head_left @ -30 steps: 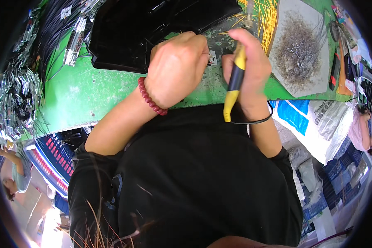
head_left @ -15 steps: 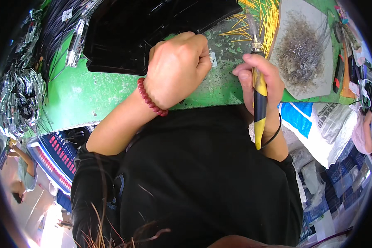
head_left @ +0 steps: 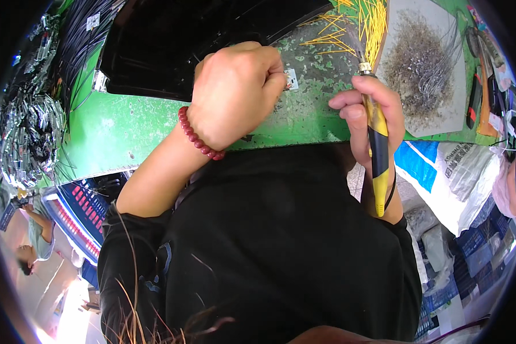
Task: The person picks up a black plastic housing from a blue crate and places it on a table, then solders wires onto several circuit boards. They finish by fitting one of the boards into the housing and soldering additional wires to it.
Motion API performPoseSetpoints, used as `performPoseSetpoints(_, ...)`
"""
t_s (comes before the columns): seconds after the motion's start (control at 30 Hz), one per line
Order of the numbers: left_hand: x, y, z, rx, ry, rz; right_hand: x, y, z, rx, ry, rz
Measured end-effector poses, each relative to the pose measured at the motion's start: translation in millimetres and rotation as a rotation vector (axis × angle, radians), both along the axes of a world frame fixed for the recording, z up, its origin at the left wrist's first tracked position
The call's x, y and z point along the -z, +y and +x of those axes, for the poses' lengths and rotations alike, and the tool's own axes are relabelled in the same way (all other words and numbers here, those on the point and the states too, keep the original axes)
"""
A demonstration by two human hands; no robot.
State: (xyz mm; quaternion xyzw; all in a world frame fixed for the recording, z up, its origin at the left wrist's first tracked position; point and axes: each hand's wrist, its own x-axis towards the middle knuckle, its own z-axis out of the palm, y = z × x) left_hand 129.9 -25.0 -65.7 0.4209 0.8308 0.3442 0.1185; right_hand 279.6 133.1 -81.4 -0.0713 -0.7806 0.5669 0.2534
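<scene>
A yellow-and-black soldering iron (head_left: 378, 140) is gripped in my right hand (head_left: 378, 109), its metal collar and tip pointing away from me toward thin yellow wires (head_left: 372, 34). My left hand (head_left: 235, 92), a red bead bracelet on its wrist, is closed with the knuckles up over the near edge of a large glossy black panel (head_left: 155, 57). What those fingers hold is hidden beneath them. A small white piece (head_left: 293, 79) with a coppery bit beside it shows right by the left thumb; I cannot tell whether it is held.
The green worktable (head_left: 114, 132) has worn paint. At right lies a grey board (head_left: 398, 109) covered with dark residue and fine wire scraps, with hand tools (head_left: 477, 97) beyond it. Bundled silver strips (head_left: 31, 137) and dark wires (head_left: 86, 46) crowd the left. A white-and-blue sack (head_left: 453, 178) hangs below right.
My left hand and the black panel have shifted left, and the panel now covers most of a silver strip. My right hand has moved slightly right and down with the soldering iron.
</scene>
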Motion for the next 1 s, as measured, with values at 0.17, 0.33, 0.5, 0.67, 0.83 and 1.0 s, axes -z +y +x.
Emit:
performPoseSetpoints(0.17, -3, -1, 0, -0.001, -0.007, -0.009, -1, 4, 4, -0.057, -0.053, 0.043)
performPoseSetpoints(0.33, 1, 3, 1, -0.018, 0.026, 0.001, -1, 4, 7, -0.106, -0.103, 0.058)
performPoseSetpoints(0.5, 3, 5, 3, -0.041, 0.016, 0.012, -12, 4, 9, -0.043, -0.143, 0.017)
performPoseSetpoints(0.67, 6, 8, 4, -0.043, 0.032, 0.023, 1, 13, 17, -0.082, -0.016, -0.015)
performPoseSetpoints(0.83, 6, 10, 2, -0.038, 0.016, 0.008, -2, -10, 19, 0.120, -0.114, -0.268)
performPoseSetpoints(1.0, 4, 9, 2, -0.037, -0.006, 0.010, 3, -6, 17, 0.090, -0.080, -0.121)
